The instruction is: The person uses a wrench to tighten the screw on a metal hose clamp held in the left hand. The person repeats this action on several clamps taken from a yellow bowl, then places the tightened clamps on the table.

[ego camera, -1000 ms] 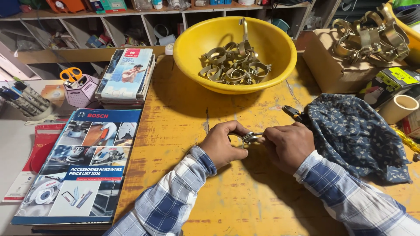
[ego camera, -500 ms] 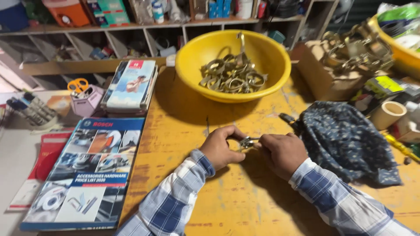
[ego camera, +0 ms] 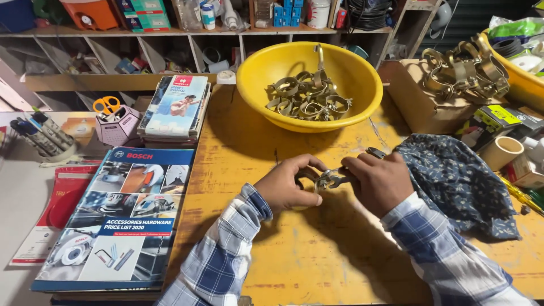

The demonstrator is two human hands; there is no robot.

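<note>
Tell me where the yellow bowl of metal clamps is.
In the head view, the yellow bowl sits top centre on the wooden table, just beyond both hands.

We wear a blue-and-white checked long-sleeved shirt, its cuffs buttoned at both wrists, our left hand [ego camera: 289, 190] and right hand [ego camera: 377, 181] bare

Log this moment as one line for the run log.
left hand: grips metal clamp | right hand: grips same clamp | behind: yellow bowl of clamps
</note>
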